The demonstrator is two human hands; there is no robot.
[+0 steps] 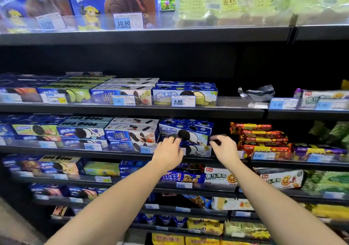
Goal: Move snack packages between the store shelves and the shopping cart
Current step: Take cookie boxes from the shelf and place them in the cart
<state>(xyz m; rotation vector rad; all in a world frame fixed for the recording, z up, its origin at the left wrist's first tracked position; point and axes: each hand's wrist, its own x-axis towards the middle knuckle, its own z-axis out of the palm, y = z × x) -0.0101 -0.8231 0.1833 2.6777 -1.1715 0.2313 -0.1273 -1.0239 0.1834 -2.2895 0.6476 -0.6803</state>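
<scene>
Black metal shelves (132, 110) rise in stacked tiers across a store aisle, each front edge fitted with a clear plastic rail (236, 101) that carries blue-and-white price tags (183, 101). The black back panel (188, 59) above the second tier sits in deep shadow, while brighter light falls on the top tier. A strip of pale floor (11, 224) shows at lower left.
</scene>
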